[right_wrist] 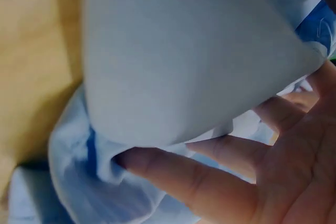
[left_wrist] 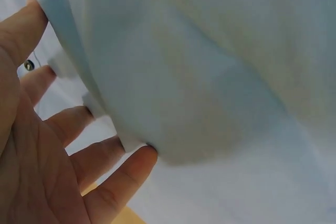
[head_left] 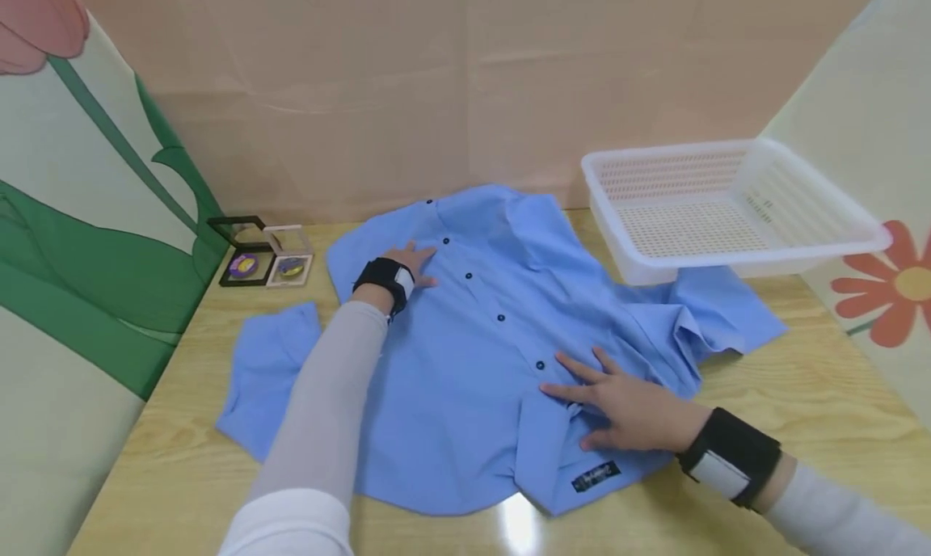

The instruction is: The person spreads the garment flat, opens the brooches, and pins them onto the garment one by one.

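A light blue button-up shirt lies spread out, its dark buttons running in a slanting row and its collar at the near side. A dark label shows inside the neck. Toward the far hem, my left hand rests on the cloth with fingers apart; in the left wrist view its fingertips meet a fabric edge. My right hand touches the shirt beside the collar, fingers spread. From the right wrist, a broad pale fold of cloth stands close over these fingers and hides some fingertips.
A white plastic basket stands at the back right, overlapping one sleeve. At the back left sit two small open cases, one black and one pale. The other sleeve lies left on the wooden table.
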{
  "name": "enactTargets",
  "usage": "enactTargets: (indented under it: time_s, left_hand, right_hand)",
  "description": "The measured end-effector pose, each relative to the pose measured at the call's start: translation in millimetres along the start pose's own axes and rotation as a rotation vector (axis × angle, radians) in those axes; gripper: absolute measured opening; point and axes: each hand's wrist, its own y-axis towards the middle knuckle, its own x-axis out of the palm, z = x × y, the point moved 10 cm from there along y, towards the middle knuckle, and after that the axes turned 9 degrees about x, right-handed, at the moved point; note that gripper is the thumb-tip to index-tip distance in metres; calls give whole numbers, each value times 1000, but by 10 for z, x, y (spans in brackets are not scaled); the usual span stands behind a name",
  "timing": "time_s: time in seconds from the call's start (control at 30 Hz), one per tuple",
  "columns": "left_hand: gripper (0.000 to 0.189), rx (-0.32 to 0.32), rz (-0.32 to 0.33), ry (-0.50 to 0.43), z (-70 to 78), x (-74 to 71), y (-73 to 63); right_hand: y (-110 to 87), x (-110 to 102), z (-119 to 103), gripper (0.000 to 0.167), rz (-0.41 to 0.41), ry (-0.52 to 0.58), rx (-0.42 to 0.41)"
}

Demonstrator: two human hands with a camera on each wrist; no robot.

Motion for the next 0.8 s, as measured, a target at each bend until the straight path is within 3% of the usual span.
enactTargets:
  time_s: [0.37, 0.53, 0.7, 0.8]
  left_hand:
    - [74, -34, 24, -26, 47, -146, -140]
    - [73, -47, 45, -21, 54, -141, -248]
    - [66, -11, 52, 57, 72, -133, -365]
    - [42, 8, 102, 171, 90, -324, -413]
  right_hand:
    - [66, -166, 312, 78, -14, -28, -9]
    - [118, -188, 426, 76, -30, -32, -38]
    - [124, -183, 395, 69, -63, 64, -67]
    - [113, -341, 256, 52, 32, 168, -97]
